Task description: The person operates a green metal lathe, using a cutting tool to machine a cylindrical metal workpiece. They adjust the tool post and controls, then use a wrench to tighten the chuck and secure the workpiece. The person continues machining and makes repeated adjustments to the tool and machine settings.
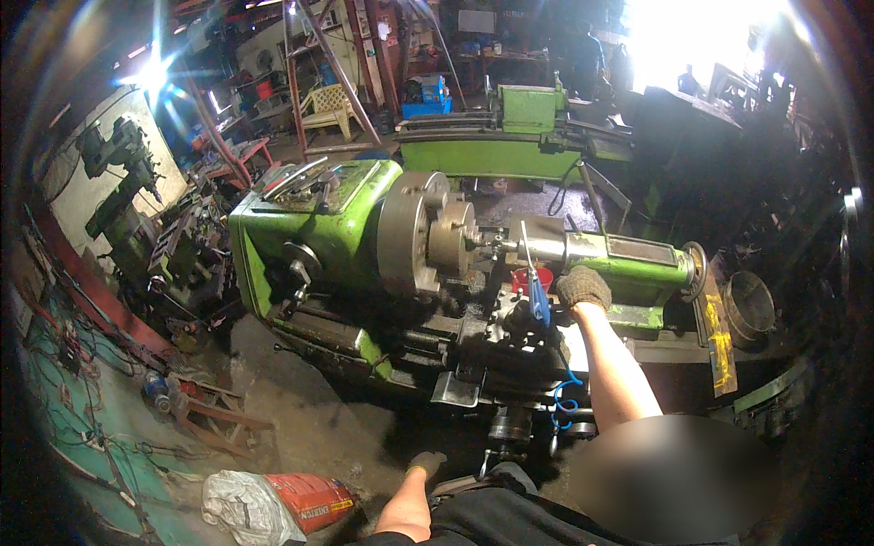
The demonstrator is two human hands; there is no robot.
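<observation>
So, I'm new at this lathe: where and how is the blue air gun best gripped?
Probably by its thick blue body, from the right, where the gloved right hand is near: its thin nozzle points up, its coiled hose hangs below.

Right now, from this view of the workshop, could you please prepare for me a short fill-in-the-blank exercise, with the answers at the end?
1. The left hand and the right hand both wear ____.
2. The headstock beside the large metal chuck is painted mostly ____.
3. The small container partly hidden by the blue tool is ____ in colour.
4. The coiled hose in front of the machine is ____ in colour.

Missing words: gloves; green; red; blue.
</observation>
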